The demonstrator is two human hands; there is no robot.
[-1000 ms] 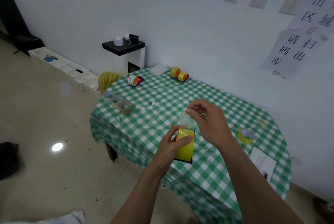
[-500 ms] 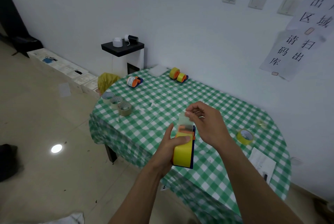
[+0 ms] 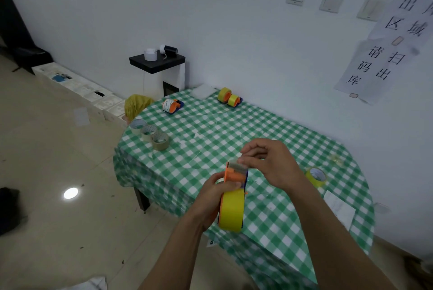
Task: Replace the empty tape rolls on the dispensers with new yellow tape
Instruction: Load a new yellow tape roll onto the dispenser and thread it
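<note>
Yellow tape roll (image 3: 230, 213) is seen mounted on an orange and blue dispenser (image 3: 235, 175), which is held in the air over the near part of the table (image 3: 210, 139), clear of its green-and-white checked cloth. The dispenser is gripped from the left by the left hand (image 3: 216, 198). The forearm rises from the lower edge of the head view, and the thumb is laid across the dispenser body just above the roll. The right hand (image 3: 273, 163) is brought in from the right with the wrist bent and its back turned to the camera. A pale tape end (image 3: 236, 165) at the far tip of the dispenser is pinched between its thumb and forefinger, and the other fingers are curled loosely above.

A paper sign (image 3: 384, 55) is fixed to the wall at the far right and printed in large black Chinese characters. "区域" and "请扫码出库" can be read, while the topmost characters are cut by the frame edge.

A second dispenser (image 3: 172, 105), at the far left of the table, carries a white roll whose print is too small to be read. A filled dispenser (image 3: 228, 97) with yellow tape is set further right, near the wall. Three empty cores (image 3: 148, 132) are grouped at the left edge of the table. A loose yellow roll (image 3: 316, 176) lies just right of the right hand.
</note>
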